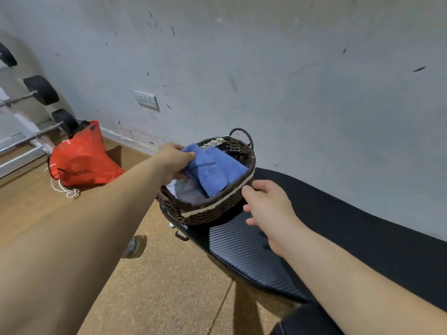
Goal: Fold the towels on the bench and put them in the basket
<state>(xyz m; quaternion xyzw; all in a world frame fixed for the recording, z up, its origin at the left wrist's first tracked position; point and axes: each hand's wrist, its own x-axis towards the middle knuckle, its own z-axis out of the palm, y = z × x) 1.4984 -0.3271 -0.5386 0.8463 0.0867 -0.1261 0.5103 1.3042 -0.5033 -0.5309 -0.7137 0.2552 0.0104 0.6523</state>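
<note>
The left hand (173,160) reaches out and pinches the left end of a folded blue cloth towel (212,175), thumb on top and fingers beneath. The towel lies slanted inside an oval dark brown woven basket (212,213) with a cream lace band along its rim and a loop handle at its far end. Whether the blue folds are one towel or several cannot be told. Under them, at the basket's near-left end, a pale grey folded towel (186,189) shows. The right hand (268,206) holds nothing, its fingers loosely spread, the thumb just beside the basket's near rim; contact is unclear. The basket sits on the end of a black padded bench (242,250) with a ribbed texture. On the brown floor to the left lies a red drawstring bag (82,160), with barbells (41,90) behind it. A wall socket (147,100) is set in the grey wall.
</note>
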